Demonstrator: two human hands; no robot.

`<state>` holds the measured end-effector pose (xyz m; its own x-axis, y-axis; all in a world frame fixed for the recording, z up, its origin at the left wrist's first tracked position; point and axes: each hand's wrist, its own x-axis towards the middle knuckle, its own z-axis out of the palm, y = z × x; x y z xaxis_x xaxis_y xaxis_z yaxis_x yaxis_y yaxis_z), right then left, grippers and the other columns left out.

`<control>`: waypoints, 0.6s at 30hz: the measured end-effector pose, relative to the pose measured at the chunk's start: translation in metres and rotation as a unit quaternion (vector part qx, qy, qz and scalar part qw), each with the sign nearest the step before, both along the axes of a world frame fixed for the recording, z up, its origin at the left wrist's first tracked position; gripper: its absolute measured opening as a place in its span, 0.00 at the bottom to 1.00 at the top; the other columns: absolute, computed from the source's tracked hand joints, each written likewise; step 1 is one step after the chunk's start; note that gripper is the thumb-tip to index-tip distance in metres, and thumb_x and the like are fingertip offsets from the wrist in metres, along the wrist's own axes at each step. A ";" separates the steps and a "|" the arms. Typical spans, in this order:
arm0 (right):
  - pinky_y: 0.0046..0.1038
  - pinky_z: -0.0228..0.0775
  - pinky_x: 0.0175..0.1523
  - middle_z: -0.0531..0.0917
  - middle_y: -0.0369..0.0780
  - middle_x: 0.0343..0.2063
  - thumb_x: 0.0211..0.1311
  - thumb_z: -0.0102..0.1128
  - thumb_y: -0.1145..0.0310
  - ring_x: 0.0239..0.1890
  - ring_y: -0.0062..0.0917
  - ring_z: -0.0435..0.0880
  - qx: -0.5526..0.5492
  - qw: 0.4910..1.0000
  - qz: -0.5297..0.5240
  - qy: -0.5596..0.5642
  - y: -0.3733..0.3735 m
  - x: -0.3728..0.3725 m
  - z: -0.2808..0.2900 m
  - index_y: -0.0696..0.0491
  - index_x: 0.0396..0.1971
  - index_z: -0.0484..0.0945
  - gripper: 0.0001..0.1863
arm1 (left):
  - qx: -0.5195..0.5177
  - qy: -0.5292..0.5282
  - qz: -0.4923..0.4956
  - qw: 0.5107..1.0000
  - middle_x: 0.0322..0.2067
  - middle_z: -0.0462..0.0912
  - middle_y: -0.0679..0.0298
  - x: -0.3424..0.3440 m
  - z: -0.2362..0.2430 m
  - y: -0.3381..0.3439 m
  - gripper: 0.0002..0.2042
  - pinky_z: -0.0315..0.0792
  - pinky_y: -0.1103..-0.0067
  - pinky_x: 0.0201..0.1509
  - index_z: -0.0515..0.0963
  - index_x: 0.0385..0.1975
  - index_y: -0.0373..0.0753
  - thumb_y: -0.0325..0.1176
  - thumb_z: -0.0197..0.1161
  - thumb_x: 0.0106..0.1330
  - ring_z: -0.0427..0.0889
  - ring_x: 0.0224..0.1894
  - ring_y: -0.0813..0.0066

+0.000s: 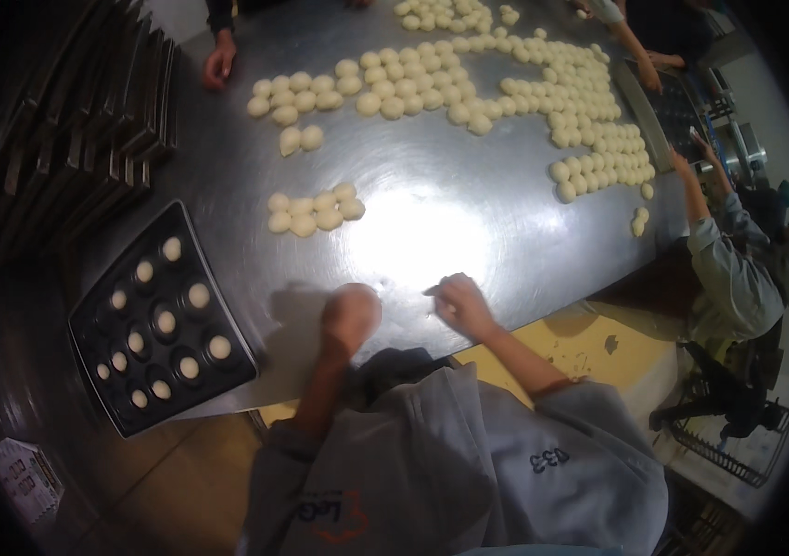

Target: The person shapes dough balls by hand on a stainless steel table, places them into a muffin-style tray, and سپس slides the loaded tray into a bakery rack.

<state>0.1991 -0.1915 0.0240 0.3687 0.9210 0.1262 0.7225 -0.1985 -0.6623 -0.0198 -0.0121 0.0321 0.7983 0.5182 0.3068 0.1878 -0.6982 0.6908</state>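
My left hand (351, 315) is over the steel table (228, 176) near its front edge, smeared by motion; its fingers and anything under them cannot be made out. To its right, my right hand (462, 306) is closed, fingers curled low over the tabletop. A small dark tip shows at its left side, and a pale bit shows under the fingers; what it holds is too small to name. Beyond my left hand lies a small cluster of dough balls (303, 224). On the left rests a black baking tray (248, 368) with round wells, each with a dough ball (166, 322) in it.
Many dough balls (401, 88) cover the table's far side. Stacked trays (89, 120) stand at the far left. Another person's hand (219, 63) rests at the far edge. At right, co-workers' arms (691, 185) reach around another dark tray (668, 111).
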 end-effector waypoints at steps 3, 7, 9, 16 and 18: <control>0.39 0.69 0.47 0.80 0.38 0.28 0.48 0.69 0.69 0.36 0.34 0.79 -0.106 0.974 -0.050 -0.194 -0.006 0.049 0.002 0.49 0.29 0.81 0.07 | 0.104 0.034 0.025 0.994 0.37 0.82 0.59 -0.043 -0.030 0.048 0.10 0.75 0.63 0.52 0.81 0.27 0.44 0.29 0.72 0.43 0.80 0.45 0.58; 0.39 0.69 0.47 0.82 0.39 0.31 0.48 0.70 0.69 0.36 0.36 0.79 0.030 0.980 -0.182 -0.076 0.091 0.042 0.010 0.51 0.29 0.81 0.08 | 0.067 0.024 0.087 0.994 0.43 0.83 0.55 0.049 -0.019 0.053 0.15 0.70 0.61 0.61 0.80 0.36 0.41 0.33 0.72 0.48 0.80 0.50 0.52; 0.37 0.71 0.49 0.83 0.39 0.32 0.50 0.71 0.68 0.39 0.36 0.81 0.017 0.992 -0.121 0.035 0.079 -0.005 0.011 0.52 0.30 0.82 0.08 | 0.057 -0.062 0.068 0.994 0.42 0.85 0.59 0.048 -0.028 0.008 0.10 0.72 0.64 0.61 0.80 0.33 0.40 0.30 0.73 0.52 0.81 0.53 0.59; 0.39 0.65 0.51 0.80 0.36 0.33 0.47 0.74 0.64 0.43 0.33 0.76 0.024 0.981 -0.130 -0.145 0.025 0.075 -0.017 0.47 0.28 0.81 0.10 | 0.090 0.052 0.058 0.993 0.37 0.86 0.63 0.023 -0.013 0.068 0.06 0.73 0.63 0.61 0.83 0.27 0.43 0.29 0.72 0.51 0.83 0.50 0.64; 0.39 0.66 0.49 0.79 0.38 0.33 0.43 0.73 0.66 0.41 0.34 0.76 0.062 0.986 -0.131 -0.082 0.084 0.039 0.006 0.47 0.28 0.80 0.11 | -0.003 0.029 -0.042 0.999 0.37 0.86 0.62 0.056 -0.017 0.038 0.06 0.74 0.64 0.58 0.83 0.27 0.43 0.29 0.72 0.51 0.83 0.48 0.63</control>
